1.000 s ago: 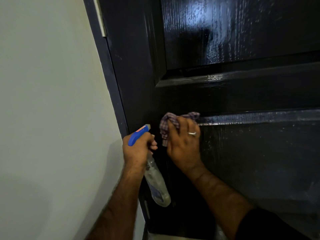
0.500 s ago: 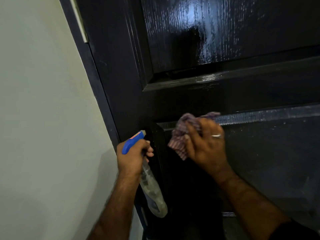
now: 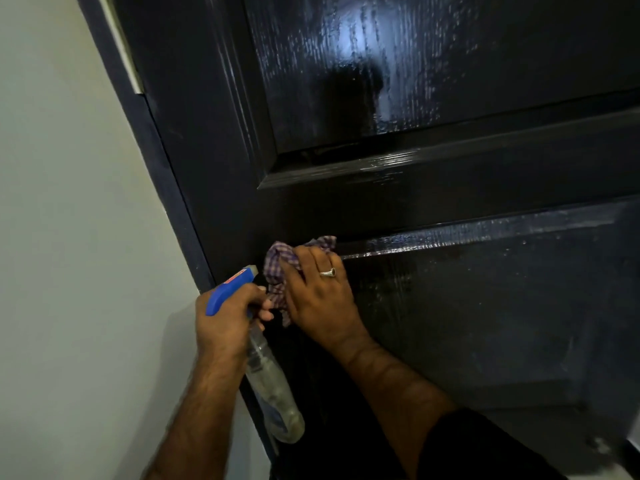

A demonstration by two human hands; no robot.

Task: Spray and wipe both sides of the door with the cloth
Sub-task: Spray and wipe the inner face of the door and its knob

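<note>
A glossy black panelled door [image 3: 433,161] fills the right of the view, wet streaks shining on its upper panel. My right hand [image 3: 320,292], a ring on one finger, presses a bunched checked cloth [image 3: 280,263] against the door at the left end of the lower panel's top moulding. My left hand [image 3: 228,323] grips the neck of a clear spray bottle [image 3: 273,393] with a blue trigger head [image 3: 230,287]. The bottle hangs downward beside the door's left edge, close to the cloth.
A pale wall [image 3: 76,237] takes up the left side. The dark door frame [image 3: 159,161] runs diagonally between wall and door. A light strip [image 3: 124,53] shows on the frame near the top left.
My right hand slid the cloth to the right along the moulding, then back left to the panel's corner. The left hand kept hold of the bottle throughout.
</note>
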